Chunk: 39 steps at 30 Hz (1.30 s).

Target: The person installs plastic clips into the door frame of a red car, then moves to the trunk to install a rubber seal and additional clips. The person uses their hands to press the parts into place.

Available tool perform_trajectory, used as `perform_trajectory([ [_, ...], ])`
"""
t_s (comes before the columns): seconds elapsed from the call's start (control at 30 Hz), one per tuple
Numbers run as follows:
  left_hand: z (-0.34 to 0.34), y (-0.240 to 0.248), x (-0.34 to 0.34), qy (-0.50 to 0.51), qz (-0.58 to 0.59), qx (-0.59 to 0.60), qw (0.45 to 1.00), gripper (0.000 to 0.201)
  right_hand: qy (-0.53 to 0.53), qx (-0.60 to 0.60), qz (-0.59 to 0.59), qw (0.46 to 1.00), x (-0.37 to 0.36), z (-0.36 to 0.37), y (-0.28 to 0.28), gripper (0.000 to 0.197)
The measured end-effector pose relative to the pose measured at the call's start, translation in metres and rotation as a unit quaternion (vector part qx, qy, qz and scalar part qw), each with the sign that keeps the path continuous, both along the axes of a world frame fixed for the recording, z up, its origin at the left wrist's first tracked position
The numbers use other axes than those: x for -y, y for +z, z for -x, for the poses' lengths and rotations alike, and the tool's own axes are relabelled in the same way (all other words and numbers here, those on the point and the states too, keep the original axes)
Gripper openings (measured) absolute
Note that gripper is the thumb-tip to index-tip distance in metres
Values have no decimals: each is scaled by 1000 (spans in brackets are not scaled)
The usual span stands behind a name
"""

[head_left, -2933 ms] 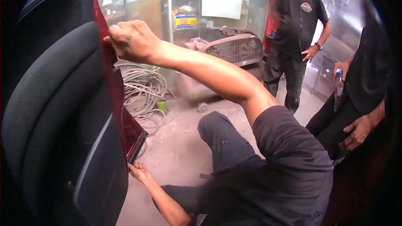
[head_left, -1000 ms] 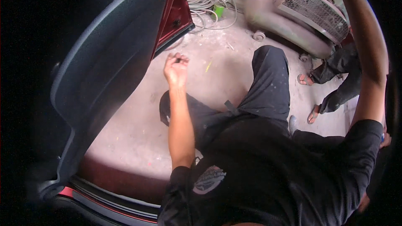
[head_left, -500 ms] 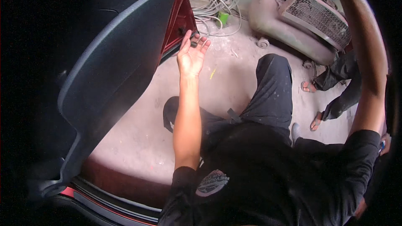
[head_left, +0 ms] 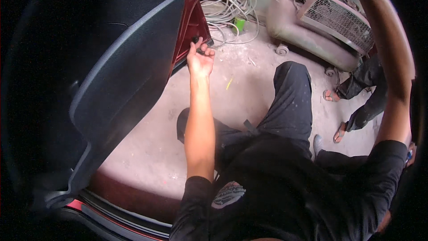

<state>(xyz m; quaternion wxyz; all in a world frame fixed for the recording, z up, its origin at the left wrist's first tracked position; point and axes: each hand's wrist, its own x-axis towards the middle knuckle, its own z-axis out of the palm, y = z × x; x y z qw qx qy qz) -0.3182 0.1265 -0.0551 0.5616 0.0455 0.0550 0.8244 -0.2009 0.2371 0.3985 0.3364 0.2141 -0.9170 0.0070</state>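
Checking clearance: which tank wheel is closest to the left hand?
The wheel on the picture's left, under the tank; the other wheel sits farther right, near a bystander's trouser leg, farther from the left hand.

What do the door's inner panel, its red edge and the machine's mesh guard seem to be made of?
Inner panel: probably matte dark plastic, going by its moulded ridge. Red edge: likely painted metal, with a slight sheen along its folds. Mesh guard: perhaps dull, dusty metal, given its regular open grid.
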Motion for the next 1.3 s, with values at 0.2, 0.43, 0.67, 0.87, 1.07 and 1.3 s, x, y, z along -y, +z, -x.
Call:
perform_trajectory([
  [0.2,43,-120,66,85,158,-77,981,28,-68,-188,23,979,4,47,-31,33],
  [0.43,27,-67,42,108,94,-10,990,24,-329,-110,-143,927,64,-32,-10,41],
  [0.67,25,-62,42,136,127,-52,981,45,-312,-82,-172,931,52,-29,2,43],
  [0.87,25,-63,41,144,128,-65,979,48,-243,-40,399,883,81,-13,-23,47],
  [1.07,22,-52,48,162,151,-80,972,49,-265,-152,-247,920,51,-26,-4,38],
  [1.3,18,-56,35,157,153,-86,972,49,-262,-156,89,948,45,6,-27,42],
])
